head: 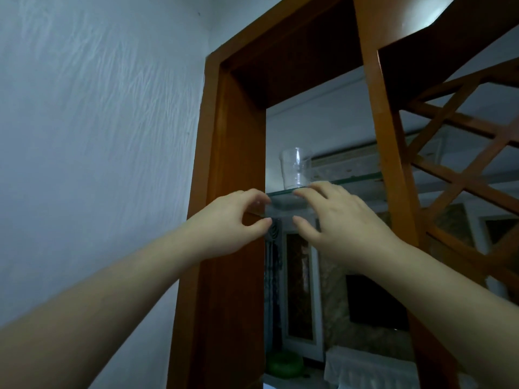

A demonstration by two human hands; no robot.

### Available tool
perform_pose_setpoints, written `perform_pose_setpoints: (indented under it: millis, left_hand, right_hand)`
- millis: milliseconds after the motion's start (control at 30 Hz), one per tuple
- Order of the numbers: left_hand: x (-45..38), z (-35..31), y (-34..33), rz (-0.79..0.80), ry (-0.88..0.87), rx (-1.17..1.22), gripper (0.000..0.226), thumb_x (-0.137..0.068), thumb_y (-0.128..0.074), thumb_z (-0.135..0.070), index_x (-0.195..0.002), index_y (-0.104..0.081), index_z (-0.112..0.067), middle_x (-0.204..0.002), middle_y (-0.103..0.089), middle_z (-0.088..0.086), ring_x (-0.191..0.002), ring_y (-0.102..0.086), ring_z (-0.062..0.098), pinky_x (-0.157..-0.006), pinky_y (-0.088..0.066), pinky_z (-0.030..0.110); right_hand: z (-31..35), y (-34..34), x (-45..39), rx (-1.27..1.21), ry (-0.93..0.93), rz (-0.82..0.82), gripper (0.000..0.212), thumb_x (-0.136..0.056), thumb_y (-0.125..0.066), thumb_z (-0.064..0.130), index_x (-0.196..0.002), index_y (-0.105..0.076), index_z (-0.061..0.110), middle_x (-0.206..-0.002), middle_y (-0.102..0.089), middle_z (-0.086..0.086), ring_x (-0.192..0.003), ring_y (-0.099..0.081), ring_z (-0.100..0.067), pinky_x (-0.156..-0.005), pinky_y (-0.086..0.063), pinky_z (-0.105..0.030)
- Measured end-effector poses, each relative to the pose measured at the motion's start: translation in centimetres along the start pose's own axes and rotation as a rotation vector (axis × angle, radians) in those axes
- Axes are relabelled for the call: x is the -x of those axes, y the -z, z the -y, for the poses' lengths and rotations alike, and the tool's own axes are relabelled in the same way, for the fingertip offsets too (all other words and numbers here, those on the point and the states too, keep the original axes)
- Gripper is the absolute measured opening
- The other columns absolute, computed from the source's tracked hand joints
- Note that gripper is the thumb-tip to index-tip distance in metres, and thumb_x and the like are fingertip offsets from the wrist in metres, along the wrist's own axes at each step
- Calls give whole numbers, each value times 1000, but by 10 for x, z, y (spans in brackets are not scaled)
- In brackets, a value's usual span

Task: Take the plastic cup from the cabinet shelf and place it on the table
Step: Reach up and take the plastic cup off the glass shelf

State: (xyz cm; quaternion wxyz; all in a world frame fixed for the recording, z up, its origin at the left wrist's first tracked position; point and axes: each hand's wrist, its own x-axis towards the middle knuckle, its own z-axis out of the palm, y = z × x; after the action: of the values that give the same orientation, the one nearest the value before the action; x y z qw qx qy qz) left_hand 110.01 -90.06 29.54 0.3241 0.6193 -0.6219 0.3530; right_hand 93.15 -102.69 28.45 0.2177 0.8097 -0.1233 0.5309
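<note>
A clear plastic cup (295, 167) stands upright on a glass shelf (348, 179) inside an orange-brown wooden cabinet (236, 153), near the shelf's left end. Both of my hands are raised just below the shelf's front edge. My left hand (233, 223) is to the lower left of the cup, fingers curled and apart, holding nothing. My right hand (337, 220) is to the lower right of the cup, fingers spread, with its fingertips at the shelf edge. Neither hand touches the cup.
A white wall (98, 122) is on the left. A wooden lattice panel (463, 153) forms the cabinet's right side. Through the open cabinet I see a room beyond with a green round object (283, 363) and a white cloth-covered surface (365, 369) low down.
</note>
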Motion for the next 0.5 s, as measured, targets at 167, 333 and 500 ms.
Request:
perform_pose_setpoints:
  millis: [167,333,500]
  left_hand:
    - [-28,23,-4,-33,16,74,51,-89,-60,-44,-136,-44,-30,-134,-55,-4,-108,-50,4,-73,-40,12]
    - [-51,29,-11,-45,49,170,70,-86,-63,-48,-145,-29,-31,-143,-47,0,-108,-52,11,-63,-43,12]
    - [-56,38,-22,18,31,245,91,-80,-65,-58,-148,-7,-44,-158,-26,0,-136,-36,21,-89,-35,27]
  right_hand:
    - [5,-7,-40,113,-36,-109,59,-91,-46,47,-144,-28,27,-150,-34,-7,-131,-39,-24,-102,-37,-43]
    - [11,-14,-83,-141,-265,-133,87,-87,-57,47,-149,2,31,-155,-18,-13,-128,-42,-34,-100,-41,-50]
    - [4,-18,-118,-228,-422,-86,95,-84,-63,45,-150,3,28,-153,-22,-19,-125,-45,-37,-90,-45,-44]
